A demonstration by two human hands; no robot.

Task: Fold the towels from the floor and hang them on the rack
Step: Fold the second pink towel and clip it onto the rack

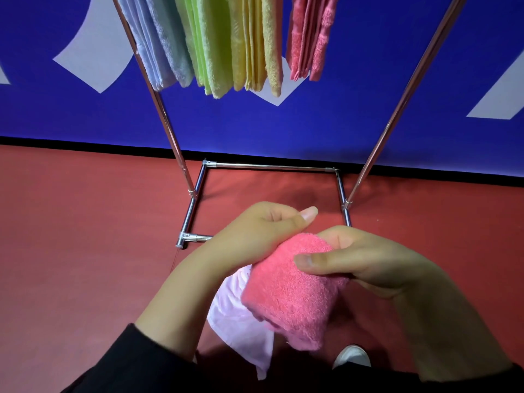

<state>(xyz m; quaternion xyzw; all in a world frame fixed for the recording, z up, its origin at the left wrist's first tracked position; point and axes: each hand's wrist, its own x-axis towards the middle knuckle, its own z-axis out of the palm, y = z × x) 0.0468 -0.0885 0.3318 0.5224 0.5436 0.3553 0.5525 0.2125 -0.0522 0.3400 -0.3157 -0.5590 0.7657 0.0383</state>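
Blue, green, yellow and pink towels (255,43) were already hung on the rack (158,109). A pink towel (292,290), folded, was pinched by left hand (255,231) and right hand (365,259) fingers (314,259) above the floor (71,222); hanging judged outstanding. A pale cloth (241,316) was noted beneath.

Two bare hands, left hand (255,231) and right hand (365,259), short trimmed nails, no rings or watch. Black long sleeves (136,361) on both arms, ending at the forearms, wrists uncovered. White shoe toe (353,355) below. Pale pink garment (241,316) at waist level.
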